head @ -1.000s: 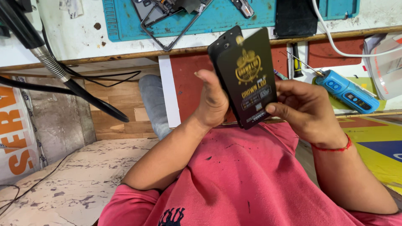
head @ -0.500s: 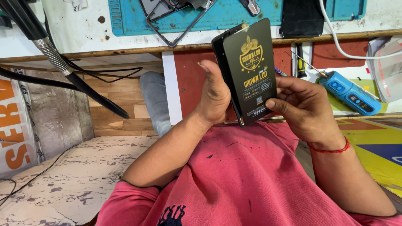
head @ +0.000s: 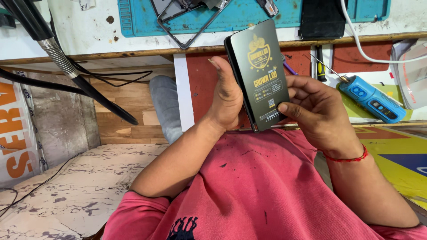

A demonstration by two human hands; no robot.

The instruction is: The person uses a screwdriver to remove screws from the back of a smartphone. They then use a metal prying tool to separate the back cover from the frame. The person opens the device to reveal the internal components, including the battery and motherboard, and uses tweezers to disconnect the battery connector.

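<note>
Shirt: a pink shirt (head: 262,186) with dark specks fills the near bottom of the view.
Right wrist: a red thread bracelet (head: 347,156) circles it, just above the shirt.
Left hand: the left hand (head: 227,95) wraps the left long edge of the phone, thumb tip up near the top corner; its grip is closed on the phone.
Right hand: the right hand (head: 318,109) holds the phone's lower right corner, thumb pressed on the black face, fingers curled behind; its grip is also closed on the phone.
Phone: a black phone (head: 258,73) with a gold crest and gold print on its protective film is held upright, tilted a little to the left, in front of the chest between both hands and below the counter edge.
Knee: a grey-clad knee (head: 165,104) shows left of the left hand.
Floor: a pale marbled floor (head: 75,186) lies at lower left, with a thin cable across it.
Tool: a blue electric screwdriver (head: 371,98) lies on a shelf to the right of the right hand, tip pointing up-left.
Counter: the counter (head: 84,33) runs across the top; a teal work mat (head: 249,13) lies on it, carrying a dark phone frame (head: 189,20) and a black slab (head: 321,18).
Cable: a white cable (head: 360,42) curves off the counter at right.
Lamp arm: a black flexible arm (head: 53,53) slants down at far left.
</note>
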